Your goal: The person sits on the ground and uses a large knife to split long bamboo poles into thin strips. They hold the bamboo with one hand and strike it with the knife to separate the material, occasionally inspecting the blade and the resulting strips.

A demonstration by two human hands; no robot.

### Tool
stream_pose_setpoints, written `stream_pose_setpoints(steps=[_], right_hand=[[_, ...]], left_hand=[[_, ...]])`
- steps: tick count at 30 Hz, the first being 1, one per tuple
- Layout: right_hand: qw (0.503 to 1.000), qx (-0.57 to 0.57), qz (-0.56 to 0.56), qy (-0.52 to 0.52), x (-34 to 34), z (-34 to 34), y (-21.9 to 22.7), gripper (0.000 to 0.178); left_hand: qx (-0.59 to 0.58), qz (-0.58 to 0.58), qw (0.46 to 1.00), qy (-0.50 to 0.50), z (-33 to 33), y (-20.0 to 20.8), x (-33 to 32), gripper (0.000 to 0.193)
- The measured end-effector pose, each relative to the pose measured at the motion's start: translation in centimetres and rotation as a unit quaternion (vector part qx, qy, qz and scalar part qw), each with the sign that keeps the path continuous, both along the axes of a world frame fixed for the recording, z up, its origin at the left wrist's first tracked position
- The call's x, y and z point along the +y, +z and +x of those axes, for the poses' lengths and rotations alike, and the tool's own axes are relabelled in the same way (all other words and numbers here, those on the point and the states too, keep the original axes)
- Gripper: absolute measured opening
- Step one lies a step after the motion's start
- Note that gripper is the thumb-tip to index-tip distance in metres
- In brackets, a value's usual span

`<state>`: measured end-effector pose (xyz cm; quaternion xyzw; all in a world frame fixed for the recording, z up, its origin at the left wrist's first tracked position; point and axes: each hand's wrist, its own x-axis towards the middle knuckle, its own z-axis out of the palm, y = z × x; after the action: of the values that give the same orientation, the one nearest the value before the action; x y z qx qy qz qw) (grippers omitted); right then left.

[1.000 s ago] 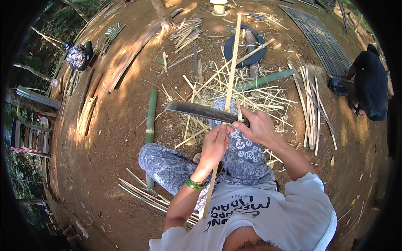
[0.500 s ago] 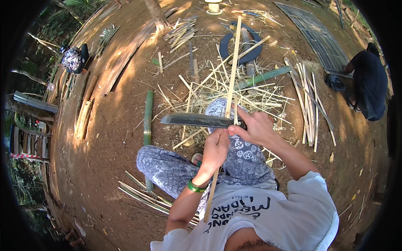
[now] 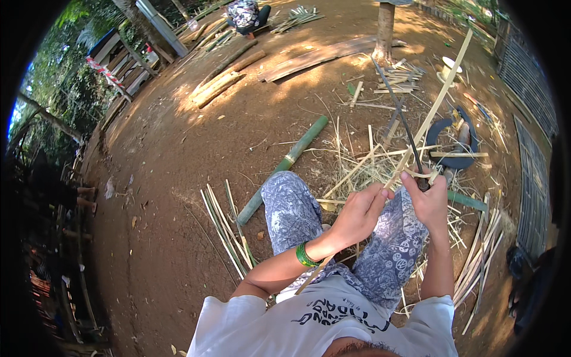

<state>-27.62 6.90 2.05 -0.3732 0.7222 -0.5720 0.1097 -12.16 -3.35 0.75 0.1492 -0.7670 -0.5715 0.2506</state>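
A long pale bamboo strip runs slantwise from the far right, over my lap and down to my shirt. My left hand, with a green bracelet at its wrist, is closed around this strip above my knees. Just to the right, my right hand is wrapped around the handle of a long dark machete, which shows nearly edge-on and points away from me. A thin pale sliver curls beside the right thumb, close to the strip. The strip's part inside my left fist is hidden.
Shavings and thin strips litter the ground before my knees. A green bamboo pole lies at my left knee, split strips beside it. A dark ring rests at the right. One person crouches far off; another is partly visible at right.
My view has swung to the left. The machete, which lay crosswise over the strip pointing left, now points away from me. Both hands keep their holds.
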Motion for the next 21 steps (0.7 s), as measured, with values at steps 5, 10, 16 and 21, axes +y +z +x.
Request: stream_pose_setpoints(steps=[5,10,16,21], right_hand=[[0.994,0.02,-0.044,0.1,-5.3,0.3,2.9,0.019],[0.987,0.041,-0.083,0.131,-10.9,0.1,3.7,0.018],[0.989,0.002,-0.097,0.115,-13.5,-1.0,1.0,0.033],[0.968,-0.119,-0.129,0.181,-10.1,-0.7,1.2,0.051]], left_hand=[[-0.002,-0.01,0.996,0.085,1.9,1.7,-2.4,0.024],[0.053,-0.019,0.987,0.148,4.5,1.7,-4.7,0.021],[0.085,0.144,0.965,0.2,7.9,2.2,-5.6,0.018],[0.113,0.246,0.945,0.186,9.6,2.1,-6.2,0.022]])
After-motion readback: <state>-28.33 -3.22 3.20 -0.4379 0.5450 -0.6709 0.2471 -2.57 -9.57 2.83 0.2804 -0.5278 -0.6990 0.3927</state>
